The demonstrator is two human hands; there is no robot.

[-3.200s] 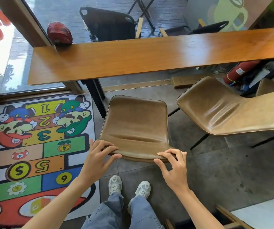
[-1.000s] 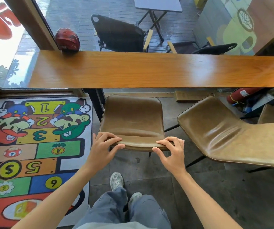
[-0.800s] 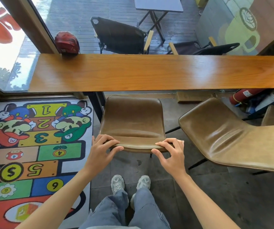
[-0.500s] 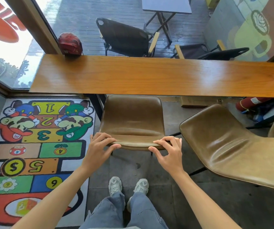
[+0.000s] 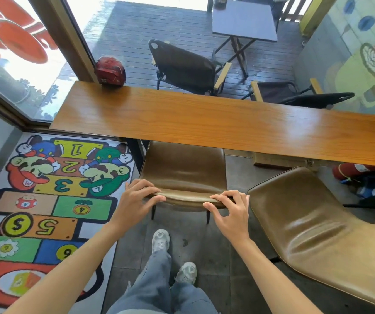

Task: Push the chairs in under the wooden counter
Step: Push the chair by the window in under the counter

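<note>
Chair (image 5: 183, 172) directly ahead, seat front already tucked beneath wooden counter (image 5: 204, 120). Left hand (image 5: 134, 200) and right hand (image 5: 231, 215) each clamp backrest top edge, fingers curled over, thumbs behind. I advise even push from both hands, straight forward, watching counter's dark leg just left of seat. I judge little travel left. Second chair (image 5: 313, 225) at right sits angled, clear of counter, partly cut off by frame. Front legs of first chair hidden; remaining gap unreadable.
</note>
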